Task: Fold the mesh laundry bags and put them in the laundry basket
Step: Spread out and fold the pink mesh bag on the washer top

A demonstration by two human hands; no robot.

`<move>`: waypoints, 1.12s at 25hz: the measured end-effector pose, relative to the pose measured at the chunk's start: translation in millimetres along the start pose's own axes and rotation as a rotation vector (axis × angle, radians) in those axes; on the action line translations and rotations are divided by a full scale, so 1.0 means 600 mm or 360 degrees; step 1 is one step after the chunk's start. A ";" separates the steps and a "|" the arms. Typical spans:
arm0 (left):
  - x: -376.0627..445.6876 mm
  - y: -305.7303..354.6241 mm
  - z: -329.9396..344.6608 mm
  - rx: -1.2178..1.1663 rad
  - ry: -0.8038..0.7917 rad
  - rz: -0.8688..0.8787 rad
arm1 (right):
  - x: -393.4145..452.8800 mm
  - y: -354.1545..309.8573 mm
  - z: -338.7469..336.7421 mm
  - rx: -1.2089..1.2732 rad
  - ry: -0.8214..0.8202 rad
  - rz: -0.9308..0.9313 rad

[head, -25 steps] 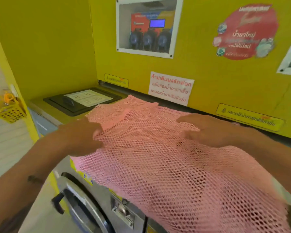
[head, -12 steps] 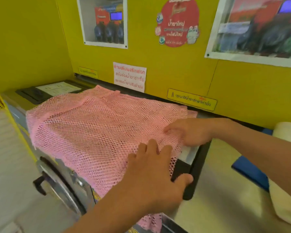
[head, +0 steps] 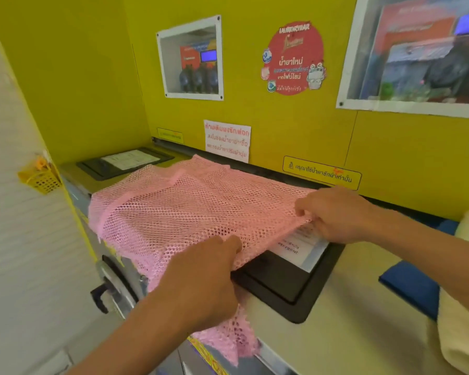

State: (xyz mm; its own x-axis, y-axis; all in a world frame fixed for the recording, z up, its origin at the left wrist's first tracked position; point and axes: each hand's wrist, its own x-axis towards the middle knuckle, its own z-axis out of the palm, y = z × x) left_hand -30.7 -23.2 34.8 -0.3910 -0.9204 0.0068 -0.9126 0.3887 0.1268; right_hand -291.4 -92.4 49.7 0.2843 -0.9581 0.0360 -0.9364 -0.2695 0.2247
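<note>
A pink mesh laundry bag (head: 179, 212) lies spread over the top of a washing machine (head: 303, 345), with its near edge hanging down the front. My left hand (head: 201, 282) grips the bag's near right edge at the machine's front. My right hand (head: 336, 215) pinches the far right edge and lifts it off the black lid panel (head: 284, 282). No laundry basket is in view.
The yellow wall (head: 282, 125) with stickers stands right behind the machine. A second black lid panel (head: 125, 162) sits at the back left. A small yellow basket (head: 39, 175) hangs at the left. Blue and cream cloth items (head: 444, 280) lie at the right. The machine door handle (head: 100, 293) is below.
Both hands went from pressing flat on the bag to gripping its right edge. The right edge is now lifted, uncovering the paper label on the black panel.
</note>
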 end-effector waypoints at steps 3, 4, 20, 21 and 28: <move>-0.008 -0.037 -0.041 0.0030 0.0138 -0.0052 | 0.025 0.011 -0.054 -0.0113 0.0265 -0.0023; -0.006 -0.051 -0.058 0.0002 0.0166 -0.0082 | 0.042 0.010 -0.071 -0.0103 0.0365 -0.0011; 0.154 -0.441 -0.142 0.0077 0.0314 -0.0415 | 0.420 -0.095 -0.086 -0.0324 0.0364 0.0501; 0.175 -0.468 -0.140 0.0032 0.0387 -0.0409 | 0.450 -0.104 -0.092 -0.0333 0.0332 0.0524; 0.325 -0.656 -0.121 -0.0128 0.0509 -0.0564 | 0.711 -0.189 -0.127 -0.0641 0.0399 0.0501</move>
State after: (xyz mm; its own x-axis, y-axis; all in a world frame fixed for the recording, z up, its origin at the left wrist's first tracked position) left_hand 260.8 -358.6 58.0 0.0102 -0.9676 0.2521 -0.9660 0.0556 0.2527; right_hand -48.1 -462.8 113.7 0.0904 -0.9204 0.3804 -0.8454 0.1309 0.5178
